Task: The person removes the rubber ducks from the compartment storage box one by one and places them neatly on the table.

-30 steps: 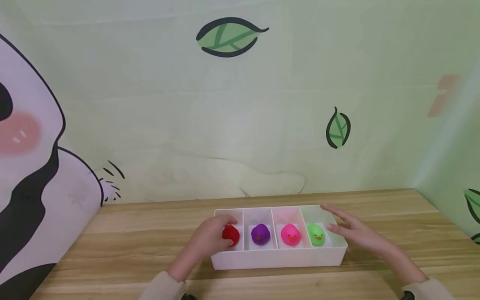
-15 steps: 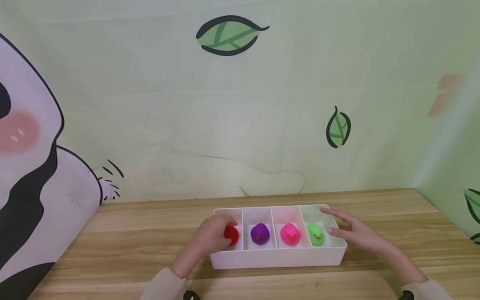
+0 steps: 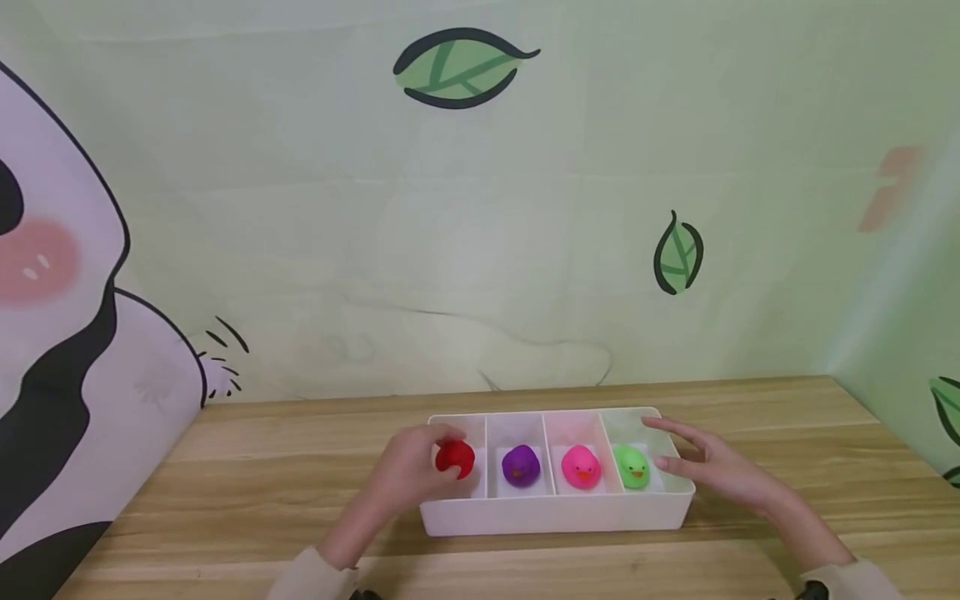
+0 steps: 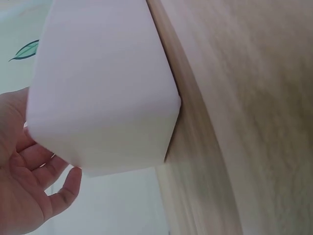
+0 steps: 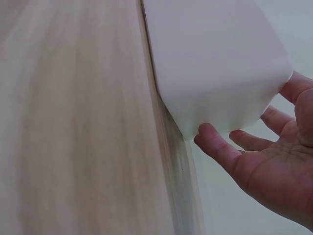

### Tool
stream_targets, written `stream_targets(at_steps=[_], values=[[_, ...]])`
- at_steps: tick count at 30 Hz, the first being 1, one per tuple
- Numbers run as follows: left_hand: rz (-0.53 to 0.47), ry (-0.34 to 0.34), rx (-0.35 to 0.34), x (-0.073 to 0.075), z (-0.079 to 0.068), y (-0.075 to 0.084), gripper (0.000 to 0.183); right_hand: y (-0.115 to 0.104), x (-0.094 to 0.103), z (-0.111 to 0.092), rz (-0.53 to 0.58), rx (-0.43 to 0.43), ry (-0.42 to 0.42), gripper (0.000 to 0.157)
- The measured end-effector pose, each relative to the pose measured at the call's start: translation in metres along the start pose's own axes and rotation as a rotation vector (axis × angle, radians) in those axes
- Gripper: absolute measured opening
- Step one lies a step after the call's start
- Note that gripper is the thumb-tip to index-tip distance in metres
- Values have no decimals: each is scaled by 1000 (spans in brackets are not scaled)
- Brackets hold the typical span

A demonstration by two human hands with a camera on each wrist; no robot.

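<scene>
Over leftmost tray [image 3: 555,517] compartment, red duck [image 3: 455,457] inside left hand [image 3: 408,471] grip

Left hand [image 3: 408,468] reached forward from a beige sleeve, fingers curled in a pinch. Right hand [image 3: 708,467] was held out flat, fingers straight and spread, thumb tucked inward, palm facing left. Both forearms angled inward.
</scene>
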State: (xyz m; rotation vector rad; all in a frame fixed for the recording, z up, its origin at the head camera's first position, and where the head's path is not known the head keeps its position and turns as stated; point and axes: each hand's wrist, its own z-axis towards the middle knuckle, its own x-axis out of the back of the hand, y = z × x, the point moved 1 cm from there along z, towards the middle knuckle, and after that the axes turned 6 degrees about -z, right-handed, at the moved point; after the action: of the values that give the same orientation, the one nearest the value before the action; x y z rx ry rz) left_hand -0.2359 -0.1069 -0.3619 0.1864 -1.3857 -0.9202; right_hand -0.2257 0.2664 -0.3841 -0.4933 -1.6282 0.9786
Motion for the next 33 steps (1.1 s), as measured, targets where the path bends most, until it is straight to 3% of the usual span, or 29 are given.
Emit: stream_targets(at_steps=[5,11,16,24,28,33], values=[[-68,78,-21,4,-7,2,36,0,0,1,-14,-9,-1,59],[-167,183,20,14,-18,4,36,-1,0,0,-34,-3,5,59],[-226,240,4,26,-31,5,38,-1,0,0,-31,2,5,58],[-220,285,-28,42,-54,-2,38,0,0,0,-29,6,7,58],[-208,277,29,47,-65,-4,37,1,0,1,-29,1,8,59],[-215,209,144,49,-76,-7,37,1,0,0,-17,-18,5,59]])
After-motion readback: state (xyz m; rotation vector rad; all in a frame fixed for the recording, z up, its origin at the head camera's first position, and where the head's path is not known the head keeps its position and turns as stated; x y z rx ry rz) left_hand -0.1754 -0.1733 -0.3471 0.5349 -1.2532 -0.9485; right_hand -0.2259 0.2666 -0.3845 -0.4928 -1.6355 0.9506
